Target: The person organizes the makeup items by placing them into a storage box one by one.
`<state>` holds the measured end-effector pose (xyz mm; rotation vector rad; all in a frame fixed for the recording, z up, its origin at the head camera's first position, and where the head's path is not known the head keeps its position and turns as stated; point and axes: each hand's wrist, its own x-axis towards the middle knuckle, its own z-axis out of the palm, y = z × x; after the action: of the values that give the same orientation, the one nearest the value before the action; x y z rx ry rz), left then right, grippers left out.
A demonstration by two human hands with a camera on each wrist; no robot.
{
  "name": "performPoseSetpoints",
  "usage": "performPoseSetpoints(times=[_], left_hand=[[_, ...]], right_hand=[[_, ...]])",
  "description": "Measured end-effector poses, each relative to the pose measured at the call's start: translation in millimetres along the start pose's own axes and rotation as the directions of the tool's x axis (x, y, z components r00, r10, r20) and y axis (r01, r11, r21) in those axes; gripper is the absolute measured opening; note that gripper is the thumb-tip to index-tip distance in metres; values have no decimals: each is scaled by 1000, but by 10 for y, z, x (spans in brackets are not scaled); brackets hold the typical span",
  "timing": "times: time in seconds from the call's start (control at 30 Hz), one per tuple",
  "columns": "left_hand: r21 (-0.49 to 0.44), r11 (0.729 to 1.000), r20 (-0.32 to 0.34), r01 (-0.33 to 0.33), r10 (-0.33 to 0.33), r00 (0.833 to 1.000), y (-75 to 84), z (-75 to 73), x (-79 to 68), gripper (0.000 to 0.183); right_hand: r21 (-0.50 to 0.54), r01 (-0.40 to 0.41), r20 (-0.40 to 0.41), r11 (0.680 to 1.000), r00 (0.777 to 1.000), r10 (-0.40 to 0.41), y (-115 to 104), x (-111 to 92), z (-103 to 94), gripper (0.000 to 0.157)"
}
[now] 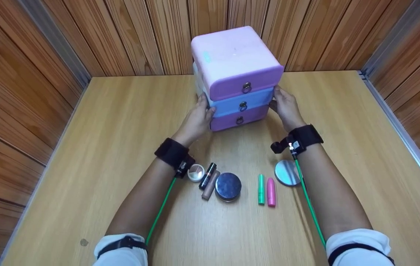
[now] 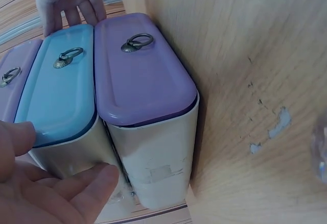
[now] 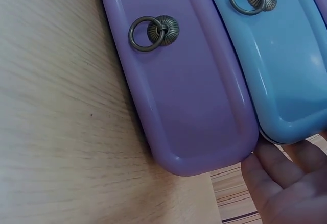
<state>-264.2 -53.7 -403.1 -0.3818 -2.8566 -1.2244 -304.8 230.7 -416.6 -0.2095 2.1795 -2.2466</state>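
A small three-tier drawer box point(image 1: 237, 55) stands at the back of the table, its fronts purple, blue and purple, each with a bronze ring pull. At its left side, my left hand point(image 1: 195, 118) holds the box, thumb by the front edge of the blue drawer point(image 2: 61, 86) and fingers along the cream side wall. My right hand point(image 1: 286, 105) grips the opposite side at the blue drawer's height. In the right wrist view its fingertips point(image 3: 273, 160) sit at the end of the blue front, partly hidden behind it. All three drawers appear closed.
Nearer on the table point(image 1: 139, 129) lie a round white-rimmed container point(image 1: 196, 172), a black tube point(image 1: 207, 176), a brownish tube point(image 1: 210, 185), a dark-lidded round jar point(image 1: 228, 186), green point(image 1: 261, 190) and pink point(image 1: 271, 192) tubes, and a round mirror point(image 1: 286, 172). Wood-panelled walls point(image 1: 173, 37) surround it.
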Motion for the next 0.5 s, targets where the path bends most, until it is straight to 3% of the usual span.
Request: performPoseSetpoints(times=[0.17, 0.37, 0.5], left_hand=[[-2, 1000, 12, 19, -19, 1000, 8, -18, -16, 65], [-12, 1000, 46, -5, 5, 999, 30, 21, -30, 64], [-37, 999, 33, -16, 17, 999, 15, 19, -37, 64]], right_hand=[[10, 11, 4, 1000, 1000, -11, -5, -69, 3, 53], [-30, -10, -41, 999, 999, 9, 5, -213, -60, 56], [-13, -8, -62, 1000, 998, 7, 0, -283, -34, 56]])
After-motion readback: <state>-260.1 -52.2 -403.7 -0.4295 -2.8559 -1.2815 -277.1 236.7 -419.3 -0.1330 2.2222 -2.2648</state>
